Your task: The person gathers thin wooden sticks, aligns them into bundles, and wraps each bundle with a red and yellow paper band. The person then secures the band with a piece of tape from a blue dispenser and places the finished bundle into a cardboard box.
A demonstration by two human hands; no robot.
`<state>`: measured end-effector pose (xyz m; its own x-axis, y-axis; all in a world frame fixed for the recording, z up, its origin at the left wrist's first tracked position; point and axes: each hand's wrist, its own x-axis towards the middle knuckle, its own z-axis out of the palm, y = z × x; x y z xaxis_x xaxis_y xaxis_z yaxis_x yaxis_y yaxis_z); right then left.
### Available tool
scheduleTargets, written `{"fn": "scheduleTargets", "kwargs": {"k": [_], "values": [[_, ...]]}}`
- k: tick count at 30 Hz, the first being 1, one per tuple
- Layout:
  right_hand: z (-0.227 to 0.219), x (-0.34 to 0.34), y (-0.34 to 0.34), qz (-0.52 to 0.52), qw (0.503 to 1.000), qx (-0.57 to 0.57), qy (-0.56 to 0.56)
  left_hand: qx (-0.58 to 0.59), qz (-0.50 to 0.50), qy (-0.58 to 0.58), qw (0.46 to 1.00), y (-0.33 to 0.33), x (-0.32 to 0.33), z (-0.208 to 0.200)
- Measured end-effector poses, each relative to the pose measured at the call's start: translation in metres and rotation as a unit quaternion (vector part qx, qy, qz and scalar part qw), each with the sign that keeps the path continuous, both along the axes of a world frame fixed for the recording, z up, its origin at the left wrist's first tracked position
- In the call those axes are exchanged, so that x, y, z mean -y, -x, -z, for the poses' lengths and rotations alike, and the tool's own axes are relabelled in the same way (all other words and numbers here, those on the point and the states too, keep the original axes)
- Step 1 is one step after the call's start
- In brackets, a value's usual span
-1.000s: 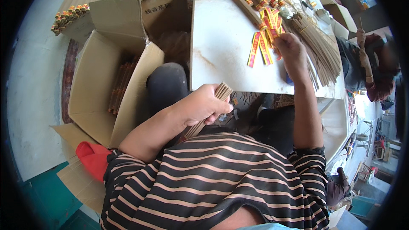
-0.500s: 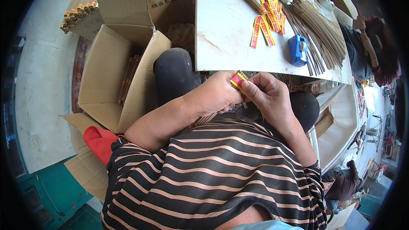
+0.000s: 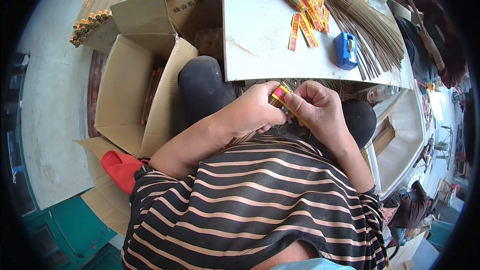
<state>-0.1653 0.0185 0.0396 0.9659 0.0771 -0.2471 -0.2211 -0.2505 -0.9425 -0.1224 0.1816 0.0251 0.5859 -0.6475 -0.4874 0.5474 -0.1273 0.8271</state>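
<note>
Below the table [image 3: 260, 35] edge, over the lap, left hand [image 3: 252, 112] grips a stick bundle [image 3: 274, 101] while right hand [image 3: 317, 107] pinches a red-yellow label [image 3: 281, 92] onto it. Best to keep the bundle tight and pull the band snug, square to the sticks.

Bright, even daylight, soft shadows, sharp centre, with heavy fisheye bending and a black rim

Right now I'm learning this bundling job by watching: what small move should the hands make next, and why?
Probably wrap the red and yellow label on around the stick bundle. The left hand grips the bundle, while the right hand pinches the label against it, seemingly only partly wrapped.
</note>
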Motion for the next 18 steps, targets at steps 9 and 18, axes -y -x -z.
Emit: {"fn": "scheduleTargets", "kwargs": {"k": [9, 18], "values": [[0.001, 0.003, -0.001, -0.001, 0.999, -0.026, -0.035, -0.013, 0.016, 0.158, 0.987, 0.000, -0.008, 0.023], [0.003, 0.006, -0.003, -0.007, 1.000, -0.015, -0.004, -0.021, 0.021, 0.146, 0.989, -0.003, -0.010, 0.023]]}}
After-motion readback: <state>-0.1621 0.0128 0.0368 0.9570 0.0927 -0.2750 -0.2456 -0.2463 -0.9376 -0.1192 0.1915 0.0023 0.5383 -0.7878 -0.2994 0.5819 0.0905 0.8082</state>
